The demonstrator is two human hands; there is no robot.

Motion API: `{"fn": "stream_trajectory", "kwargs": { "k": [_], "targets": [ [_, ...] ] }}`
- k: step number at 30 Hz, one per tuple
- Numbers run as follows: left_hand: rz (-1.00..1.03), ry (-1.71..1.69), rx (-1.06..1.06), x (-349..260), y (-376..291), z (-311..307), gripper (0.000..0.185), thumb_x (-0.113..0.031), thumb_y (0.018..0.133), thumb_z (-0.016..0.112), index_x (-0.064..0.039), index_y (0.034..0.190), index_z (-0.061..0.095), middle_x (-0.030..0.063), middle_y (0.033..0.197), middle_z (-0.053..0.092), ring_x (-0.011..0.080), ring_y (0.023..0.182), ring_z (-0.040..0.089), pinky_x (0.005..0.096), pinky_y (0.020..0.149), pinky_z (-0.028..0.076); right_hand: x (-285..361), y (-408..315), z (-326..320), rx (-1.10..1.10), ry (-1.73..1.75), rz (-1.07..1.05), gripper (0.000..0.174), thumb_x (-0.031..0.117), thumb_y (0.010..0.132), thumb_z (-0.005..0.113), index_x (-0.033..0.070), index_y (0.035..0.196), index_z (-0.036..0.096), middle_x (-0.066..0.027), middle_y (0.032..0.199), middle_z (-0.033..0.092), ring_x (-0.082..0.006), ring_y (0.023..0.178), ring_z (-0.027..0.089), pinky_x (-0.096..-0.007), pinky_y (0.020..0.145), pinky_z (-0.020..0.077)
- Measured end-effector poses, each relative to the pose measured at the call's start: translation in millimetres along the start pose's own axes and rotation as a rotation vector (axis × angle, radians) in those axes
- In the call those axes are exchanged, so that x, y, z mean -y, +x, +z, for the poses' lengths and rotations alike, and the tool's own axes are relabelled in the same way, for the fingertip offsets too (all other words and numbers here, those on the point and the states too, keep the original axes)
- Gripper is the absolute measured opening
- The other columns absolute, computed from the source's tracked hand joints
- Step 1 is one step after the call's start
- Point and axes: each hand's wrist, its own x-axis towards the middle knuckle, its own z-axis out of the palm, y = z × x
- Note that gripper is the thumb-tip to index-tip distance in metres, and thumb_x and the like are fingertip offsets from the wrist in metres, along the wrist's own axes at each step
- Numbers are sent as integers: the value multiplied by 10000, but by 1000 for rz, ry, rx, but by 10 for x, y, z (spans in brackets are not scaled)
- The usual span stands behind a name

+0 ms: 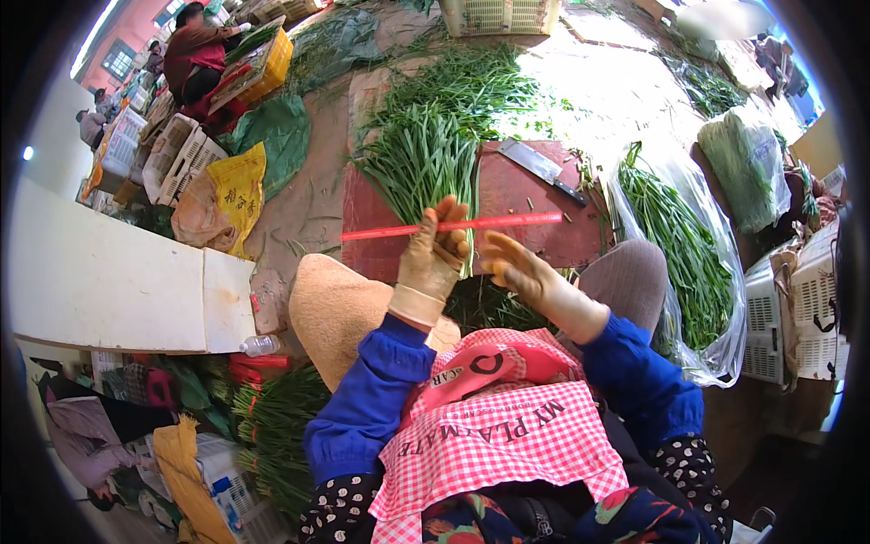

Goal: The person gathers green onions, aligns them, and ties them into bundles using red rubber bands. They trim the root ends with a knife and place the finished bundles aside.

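Note:
My gloved left hand (433, 255) grips a red plastic tying strip (520, 221), which stretches out to both sides of it. Beneath the strip, a bundle of long green leafy stalks, apparently garlic chives (431, 160), lies on a dark red board (537, 245), cut ends towards me. Whether the left hand also touches the stalks cannot be told. My gloved right hand (533, 268), fingers apart and holding nothing, hovers just right of the bundle's end, below the strip. A cleaver (533, 163) with a black handle rests on the board's far right part.
Loose greens (469, 81) are heaped beyond the board. To the right, a clear plastic bag (731, 306) holds more greens near white crates (812, 299). Tied bunches (272, 428) lie lower left, near a plastic bottle (259, 345). A person (197, 54) sits by a yellow crate (275, 64).

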Motion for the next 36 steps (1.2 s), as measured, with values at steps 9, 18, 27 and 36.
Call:
{"fn": "stream_trajectory", "kwargs": {
  "k": [9,18,27,36],
  "targets": [
    [98,339,-237,-42,91,-315,441,-388,895,453,-48,1175,489,91,1072,603,145,747,627,245,617,519,-734,709,-416,-358,247,198,600,550,841,442,78,1207,494,-32,1027,595,-143,936,570,-260,785,454],
    [964,1830,-295,-24,690,-896,251,-220,890,518,-14,1007,604,119,930,638,174,853,610,266,769,482,-1712,934,-691,-681,55,561,551,558,860,398,101,1137,534,-22,899,617,-120,684,562,-241,581,425],
    [532,1510,-1034,-37,689,-1379,425,-309,921,380,62,1058,533,248,986,580,354,922,559,379,799,438,-1914,1349,-267,-699,-461,485,556,463,894,370,-39,989,588,-252,918,606,-383,931,562,-399,797,442],
    [41,949,-890,195,746,-1697,436,-356,907,390,21,996,590,190,897,622,299,781,590,385,693,454,-1616,1316,-245,-437,318,762,540,454,912,300,13,1171,475,-176,1149,510,-306,1078,490,-385,936,348]
  ]
}}
